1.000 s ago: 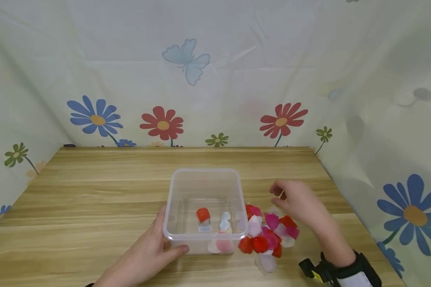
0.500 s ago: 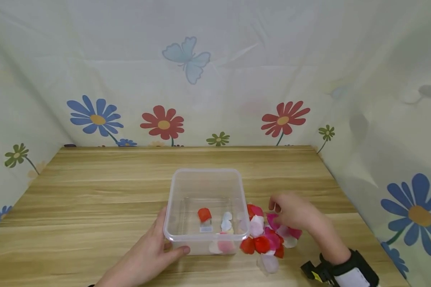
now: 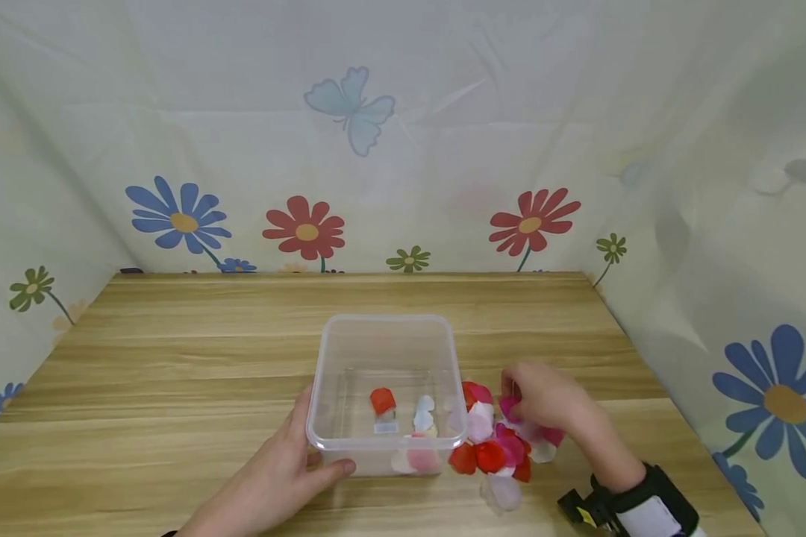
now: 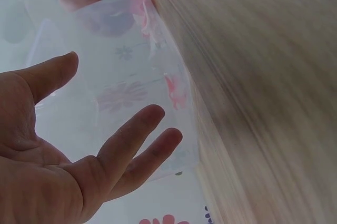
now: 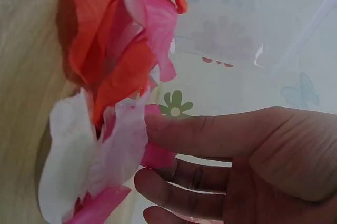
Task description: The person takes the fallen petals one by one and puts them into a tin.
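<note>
My left hand (image 3: 269, 466) lies against the left side and near corner of a clear plastic box (image 3: 386, 445), thumb toward the front. Its fingers spread loosely along the wall in the left wrist view. On the box floor are a red petal (image 3: 382, 401), a whitish petal (image 3: 424, 414) and pink ones (image 3: 422, 459). Beside the box, my right hand (image 3: 545, 397) reaches down into a pile of artificial petals (image 3: 490, 456). Between thumb and index finger it pinches a magenta petal (image 5: 158, 155), right behind a pale petal (image 5: 120, 147) in the right wrist view.
The wooden table (image 3: 195, 350) runs back to a flower-printed cloth (image 3: 430, 149), which also hangs at both sides. A pale petal (image 3: 504, 493) lies at the pile's near edge. A black wrist camera mount (image 3: 634, 503) sits on my right wrist.
My right hand has come down from above the pile's far side onto the petals, and its fingertips have closed on a magenta one. The left hand and the box stay in place.
</note>
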A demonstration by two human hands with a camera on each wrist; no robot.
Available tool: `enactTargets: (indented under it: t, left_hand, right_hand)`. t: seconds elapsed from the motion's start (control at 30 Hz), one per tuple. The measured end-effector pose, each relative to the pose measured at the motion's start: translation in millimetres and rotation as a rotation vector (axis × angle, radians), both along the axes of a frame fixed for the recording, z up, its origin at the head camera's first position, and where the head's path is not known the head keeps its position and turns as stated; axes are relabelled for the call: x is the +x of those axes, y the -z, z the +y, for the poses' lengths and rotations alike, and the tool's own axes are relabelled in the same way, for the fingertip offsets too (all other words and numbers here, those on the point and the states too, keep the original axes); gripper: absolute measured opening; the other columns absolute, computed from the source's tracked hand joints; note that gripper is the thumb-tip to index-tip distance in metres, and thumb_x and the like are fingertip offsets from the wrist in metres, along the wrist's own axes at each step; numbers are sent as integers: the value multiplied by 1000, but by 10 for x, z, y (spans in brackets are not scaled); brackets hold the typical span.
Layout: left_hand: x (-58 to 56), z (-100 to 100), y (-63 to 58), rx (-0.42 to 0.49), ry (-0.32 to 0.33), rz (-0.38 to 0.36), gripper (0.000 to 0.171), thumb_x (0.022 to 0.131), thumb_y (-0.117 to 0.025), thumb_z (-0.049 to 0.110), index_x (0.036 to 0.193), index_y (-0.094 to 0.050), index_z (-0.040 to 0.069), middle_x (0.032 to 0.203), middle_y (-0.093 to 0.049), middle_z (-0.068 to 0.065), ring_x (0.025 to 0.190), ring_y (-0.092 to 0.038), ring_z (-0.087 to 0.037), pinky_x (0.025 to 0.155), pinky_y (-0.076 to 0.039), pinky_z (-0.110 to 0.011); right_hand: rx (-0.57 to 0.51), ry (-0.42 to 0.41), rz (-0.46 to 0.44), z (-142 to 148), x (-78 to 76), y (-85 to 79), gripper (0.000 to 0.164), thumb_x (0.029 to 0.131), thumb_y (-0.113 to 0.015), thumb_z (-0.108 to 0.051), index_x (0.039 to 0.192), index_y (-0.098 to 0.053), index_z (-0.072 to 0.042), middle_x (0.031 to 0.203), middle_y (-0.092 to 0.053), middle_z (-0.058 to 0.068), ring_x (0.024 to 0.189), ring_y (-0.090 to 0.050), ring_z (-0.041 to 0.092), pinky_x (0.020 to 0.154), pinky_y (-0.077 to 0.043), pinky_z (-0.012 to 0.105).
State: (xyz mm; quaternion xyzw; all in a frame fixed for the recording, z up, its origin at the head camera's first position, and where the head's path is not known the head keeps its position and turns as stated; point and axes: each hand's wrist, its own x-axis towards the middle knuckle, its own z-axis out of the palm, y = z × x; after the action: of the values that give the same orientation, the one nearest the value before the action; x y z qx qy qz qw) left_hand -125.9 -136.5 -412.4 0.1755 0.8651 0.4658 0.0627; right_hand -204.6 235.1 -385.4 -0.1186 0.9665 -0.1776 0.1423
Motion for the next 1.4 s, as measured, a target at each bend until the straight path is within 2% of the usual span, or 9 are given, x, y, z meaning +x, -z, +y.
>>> enactTargets:
  t: [0.23, 0.47, 0.63, 0.8, 1.07, 1.23, 1.4]
  left_hand:
    - [-8, 2, 0, -7, 1, -11, 103, 88, -84, 25, 161, -12, 30, 153, -40, -8, 121, -55, -27, 98, -53, -49]
    - [14, 5, -14, 5, -8, -43, 102, 89, -84, 28, 161, -11, 30, 152, -39, -8, 122, -55, -30, 93, -56, -54]
    - [22, 11, -22, 10, -17, -59, 102, 89, -83, 29, 161, -12, 30, 152, -39, -9, 122, -55, -31, 91, -56, -56]
    - [22, 6, -19, -1, -18, -45, 102, 89, -83, 28, 161, -12, 30, 151, -41, -8, 120, -56, -29, 91, -57, -53]
    - [17, -3, -15, -1, -14, -41, 102, 89, -83, 27, 161, -11, 32, 152, -40, -8, 121, -56, -28, 93, -56, -53]
    - [14, -4, -18, 2, -8, -42, 102, 89, -83, 27, 161, -11, 32, 151, -40, -8, 121, -56, -29, 93, -56, -53]
    - [13, -5, -21, -4, -4, -33, 103, 89, -83, 26, 161, -10, 31, 151, -41, -7, 120, -56, -28, 92, -56, -52]
  right_hand:
    - [-21, 3, 19, 30, -3, -53, 17, 82, -83, -3, 87, -69, -12, 78, -59, 1, 67, -54, 19, 58, -54, 31]
    - [-18, -10, 45, 45, 13, -131, 11, 86, -82, -7, 87, -72, -13, 78, -61, -2, 68, -55, 18, 60, -54, 31]
    - [-82, -19, 80, 58, 25, -186, 5, 88, -80, -7, 91, -77, -10, 81, -67, 0, 69, -57, 17, 63, -57, 31]
    - [-128, -52, 130, 51, 32, -239, 7, 89, -79, -4, 96, -79, -7, 85, -71, 1, 72, -61, 15, 67, -60, 32]
    - [-211, -93, 266, -5, 62, -307, 15, 88, -79, -1, 101, -80, -7, 92, -74, 0, 78, -66, 14, 70, -61, 31]
    - [-285, -91, 373, -65, 117, -350, 16, 87, -81, 0, 97, -78, -13, 88, -72, -6, 76, -66, 11, 70, -60, 28]
    - [-332, -99, 507, -139, 169, -362, 19, 83, -83, 2, 96, -80, -13, 89, -74, -7, 78, -69, 9, 72, -62, 30]
